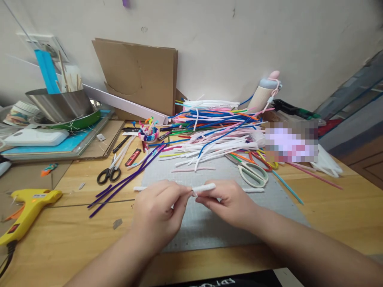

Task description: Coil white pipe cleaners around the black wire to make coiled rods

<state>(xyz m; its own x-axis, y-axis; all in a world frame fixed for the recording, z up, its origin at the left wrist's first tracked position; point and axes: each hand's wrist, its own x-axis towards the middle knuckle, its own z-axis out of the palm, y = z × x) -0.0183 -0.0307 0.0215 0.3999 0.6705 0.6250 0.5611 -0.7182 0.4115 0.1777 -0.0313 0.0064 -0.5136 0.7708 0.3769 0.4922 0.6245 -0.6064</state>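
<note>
Both hands meet above a grey cutting mat (206,235). Between them is a white pipe cleaner piece (206,187), its thicker, wrapped part showing at the fingertips. My left hand (161,207) is closed, thumb and fingers pinching it at its near end. My right hand (229,199) is closed on it too, thumb and index finger just right of the left fingertips. A thin white length sticks out left of the left hand and another right of the right hand; whether they join behind the fingers is hidden.
Loose white, blue and pink pipe cleaners (221,147) lie behind the mat. Green-handled scissors (253,174) rest at the mat's right, black scissors (109,175) and purple pipe cleaners (119,185) at left. A yellow glue gun (26,207) lies far left; a bottle (263,95) stands at the back.
</note>
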